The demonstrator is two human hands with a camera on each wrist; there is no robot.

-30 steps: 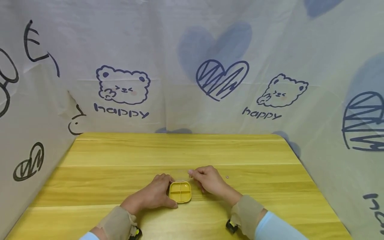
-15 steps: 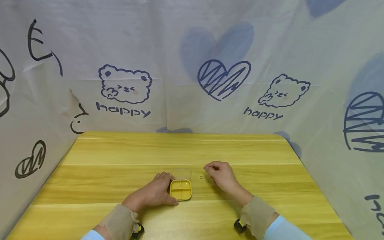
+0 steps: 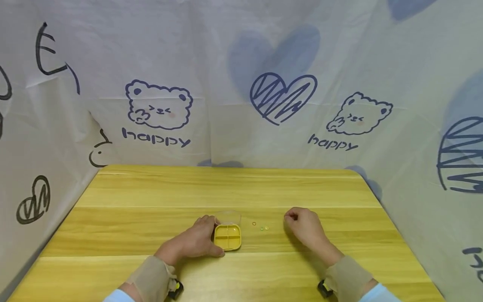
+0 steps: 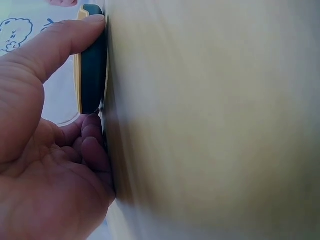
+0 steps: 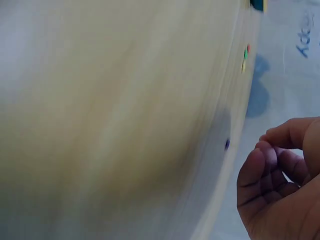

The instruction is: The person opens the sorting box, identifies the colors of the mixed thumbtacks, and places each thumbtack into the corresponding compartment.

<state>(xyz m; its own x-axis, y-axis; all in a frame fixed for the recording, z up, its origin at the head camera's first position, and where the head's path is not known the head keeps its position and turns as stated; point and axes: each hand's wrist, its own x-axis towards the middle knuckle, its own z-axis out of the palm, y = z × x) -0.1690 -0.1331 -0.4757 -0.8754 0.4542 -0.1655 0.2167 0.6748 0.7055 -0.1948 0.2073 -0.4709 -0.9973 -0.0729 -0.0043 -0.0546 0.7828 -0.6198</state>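
A small yellow four-compartment box [image 3: 227,237], its clear lid [image 3: 228,217] raised at the back, lies on the table. My left hand [image 3: 194,241] grips its left side, thumb at the front corner and fingers behind. Seen by the left wrist camera, the box [image 4: 91,75] has a dark side under the thumb. Right of it lie tiny rings: one orange [image 3: 254,223], one green [image 3: 262,228], one yellow [image 3: 266,228]. My right hand [image 3: 307,228] hovers farther right, fingers loosely bent, with nothing visible between them. Near its fingertips a tiny purple piece [image 5: 227,144] lies on the table.
The wood-grain table [image 3: 158,188] has a white drawn-on cloth [image 3: 226,138] behind it and at both sides. A band with a small black device [image 3: 325,288] is on the right wrist, and a similar one [image 3: 175,289] is on the left.
My right hand has moved right, away from the box, and the orange, green and yellow rings now show on the table. My left hand stays on the box.
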